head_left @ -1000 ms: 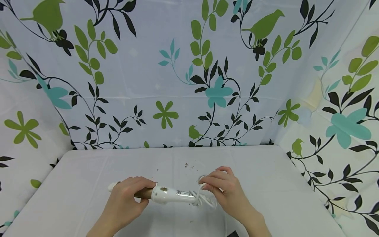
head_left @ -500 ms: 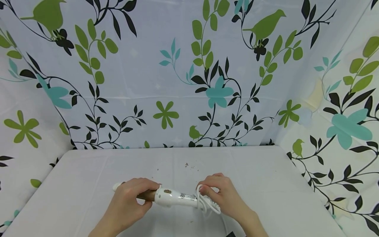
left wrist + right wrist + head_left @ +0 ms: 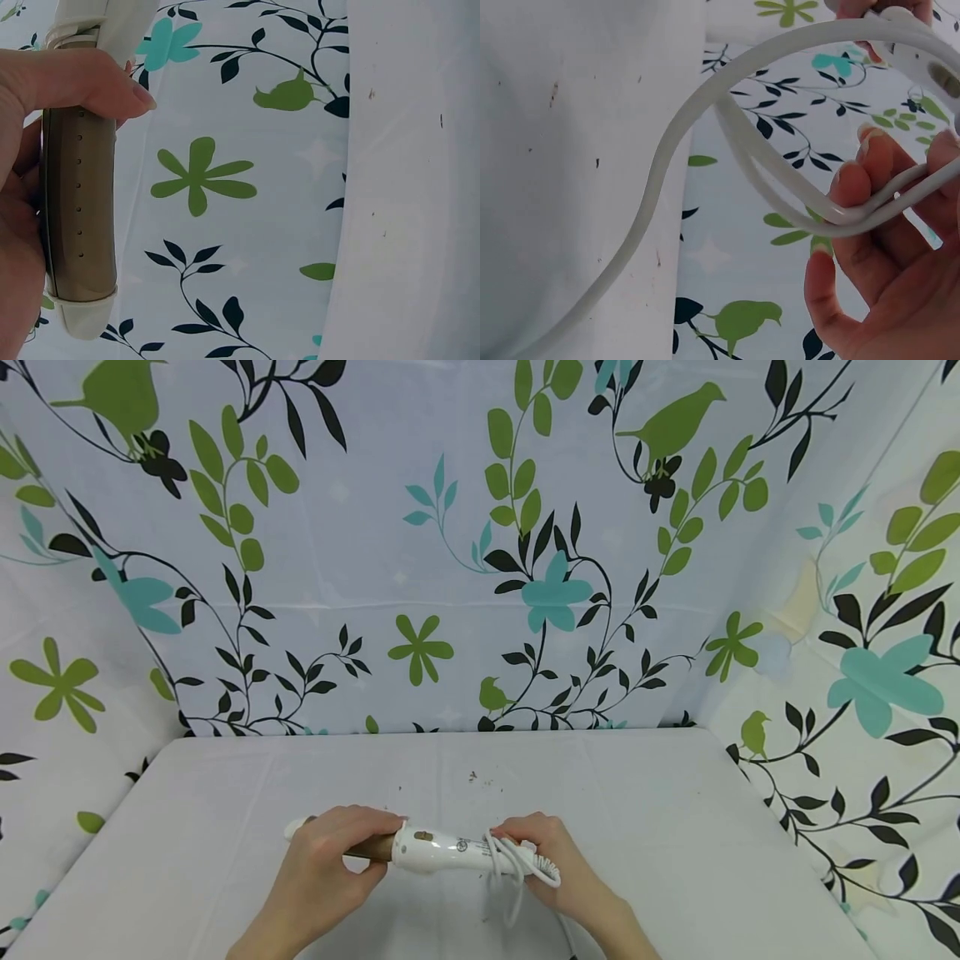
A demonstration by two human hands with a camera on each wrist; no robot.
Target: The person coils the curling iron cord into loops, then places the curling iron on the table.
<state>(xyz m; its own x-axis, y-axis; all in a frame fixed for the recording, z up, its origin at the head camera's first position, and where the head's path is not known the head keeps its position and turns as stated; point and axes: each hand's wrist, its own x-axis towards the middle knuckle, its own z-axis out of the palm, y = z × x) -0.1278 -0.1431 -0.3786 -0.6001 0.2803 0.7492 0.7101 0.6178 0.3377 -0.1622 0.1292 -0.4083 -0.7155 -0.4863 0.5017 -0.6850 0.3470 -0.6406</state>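
Observation:
A hair styling iron [image 3: 442, 852] with a white handle and a brown barrel is held level over the table. My left hand [image 3: 318, 868] grips the barrel, thumb and fingers on opposite sides. In the left wrist view, a row of small dots runs down the brown barrel [image 3: 80, 206] to a white tip [image 3: 84, 319]. At the handle's end, my right hand [image 3: 555, 864] holds loops of the white cord [image 3: 513, 860] wound round the handle. The right wrist view shows the cord [image 3: 664, 146] looping across, with two strands passing through the curled fingers [image 3: 851, 184].
A white table [image 3: 225, 802] spreads below, with small brown crumbs [image 3: 472, 777] beyond the hands. Patterned curtain [image 3: 337, 527] with leaves and birds encloses the back and sides. The loose cord runs down toward the table's front edge.
My right hand has moved down and closer to the handle, bringing the cord loops against its end. The iron has shifted slightly right. A black piece at the bottom edge has mostly left view.

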